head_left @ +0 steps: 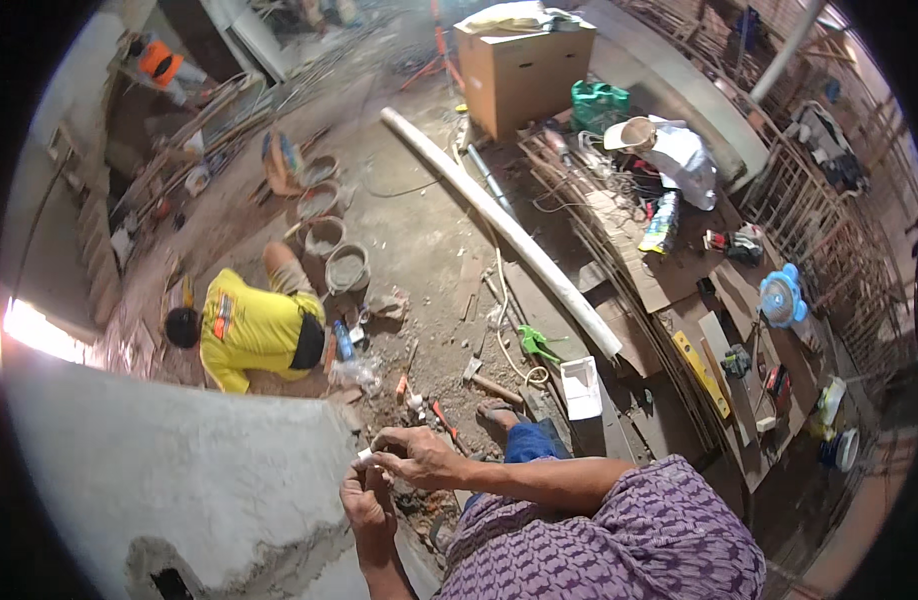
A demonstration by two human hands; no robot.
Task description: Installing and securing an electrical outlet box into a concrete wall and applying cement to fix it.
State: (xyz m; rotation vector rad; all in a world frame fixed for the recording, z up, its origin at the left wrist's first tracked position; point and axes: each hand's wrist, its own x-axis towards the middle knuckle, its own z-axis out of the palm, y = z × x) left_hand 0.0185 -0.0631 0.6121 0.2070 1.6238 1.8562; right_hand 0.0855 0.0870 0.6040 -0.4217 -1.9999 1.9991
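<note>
My left hand (369,505) and my right hand (419,455) meet just past my lap, both closed around a small white piece (365,455), which looks short but is largely covered by fingers. Just left of them is a grey plastered block (229,470) with a rough, broken lower part and a dark hole. Beyond my hands, on the dirt, lie a red-handled tool (446,420), small white pieces (416,403) and a hammer (494,385). My bare foot (501,414) rests beside them.
A co-worker in yellow (254,325) crouches at left near several buckets (349,268); another in orange (159,62) is farther back. A long white pipe (499,230) crosses the floor. At right are boards with tools (719,370), a cardboard box (524,80) and bamboo-like poles (849,250).
</note>
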